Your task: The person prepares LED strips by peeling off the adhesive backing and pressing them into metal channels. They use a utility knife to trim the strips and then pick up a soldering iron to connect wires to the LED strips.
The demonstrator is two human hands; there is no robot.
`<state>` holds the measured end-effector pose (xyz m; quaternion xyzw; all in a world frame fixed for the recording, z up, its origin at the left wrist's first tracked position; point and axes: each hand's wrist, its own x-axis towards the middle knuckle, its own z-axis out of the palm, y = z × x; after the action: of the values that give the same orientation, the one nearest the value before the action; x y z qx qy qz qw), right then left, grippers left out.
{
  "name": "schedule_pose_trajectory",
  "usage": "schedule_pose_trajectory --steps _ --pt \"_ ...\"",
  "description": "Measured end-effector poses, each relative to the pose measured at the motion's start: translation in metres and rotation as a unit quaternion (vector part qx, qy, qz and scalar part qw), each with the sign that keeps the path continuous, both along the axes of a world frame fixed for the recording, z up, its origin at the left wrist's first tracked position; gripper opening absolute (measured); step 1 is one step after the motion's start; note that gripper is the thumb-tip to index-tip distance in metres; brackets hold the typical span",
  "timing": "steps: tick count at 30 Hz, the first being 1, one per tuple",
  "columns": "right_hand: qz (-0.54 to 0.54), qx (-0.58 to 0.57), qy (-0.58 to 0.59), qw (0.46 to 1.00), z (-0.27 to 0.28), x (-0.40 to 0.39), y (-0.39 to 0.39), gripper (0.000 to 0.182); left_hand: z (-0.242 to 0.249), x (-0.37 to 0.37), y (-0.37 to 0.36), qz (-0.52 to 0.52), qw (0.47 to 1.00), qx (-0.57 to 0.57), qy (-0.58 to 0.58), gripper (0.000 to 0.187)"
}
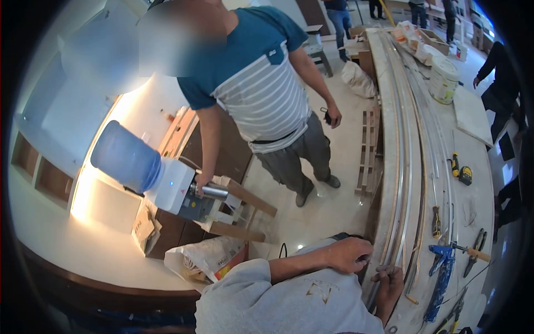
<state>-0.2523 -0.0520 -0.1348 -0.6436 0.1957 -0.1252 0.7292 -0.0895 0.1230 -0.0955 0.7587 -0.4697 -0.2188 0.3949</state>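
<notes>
My left hand [351,255] is in front of my grey shirt, its fingers curled in close to the bench edge. Anything it holds is too small to make out. Just beside it, my right hand [390,281] is closed too, thumb and fingertips together, above the long metal strips [396,222] on the workbench [473,167]. What is between those fingers is hidden. To the right of my hands lie a blue caulking gun [443,273], a yellow-and-black screwdriver [436,221] and pliers [475,251].
Across from me stands a person in a striped shirt [267,100], one hand at a metal cup by the water dispenser [167,186]. A tape measure [465,176] and a white bucket [443,80] are farther along the bench. Below left is a printed sack [208,257]. Other people stand behind.
</notes>
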Motion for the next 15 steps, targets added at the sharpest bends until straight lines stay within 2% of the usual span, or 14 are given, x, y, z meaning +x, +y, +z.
schedule_pose_trajectory --steps 4,9,13,15 --pt "0.029 -0.038 0.023 0.999 -0.001 0.006 -0.002 0.002 -0.003 -0.003 0.011 0.015 0.999 -0.005 0.04 0.012" --pt "0.017 0.0 0.027 0.999 -0.002 0.006 0.001 0.007 -0.004 -0.002 0.01 0.002 0.999 0.008 0.049 0.012" --pt "-0.008 -0.026 0.034 0.999 -0.003 -0.002 0.002 0.01 0.002 -0.001 0.003 -0.011 0.998 0.024 0.065 0.012" --pt "-0.004 0.032 0.012 0.999 -0.012 -0.003 0.003 0.012 0.004 -0.001 -0.003 -0.023 0.997 0.021 0.065 0.013"
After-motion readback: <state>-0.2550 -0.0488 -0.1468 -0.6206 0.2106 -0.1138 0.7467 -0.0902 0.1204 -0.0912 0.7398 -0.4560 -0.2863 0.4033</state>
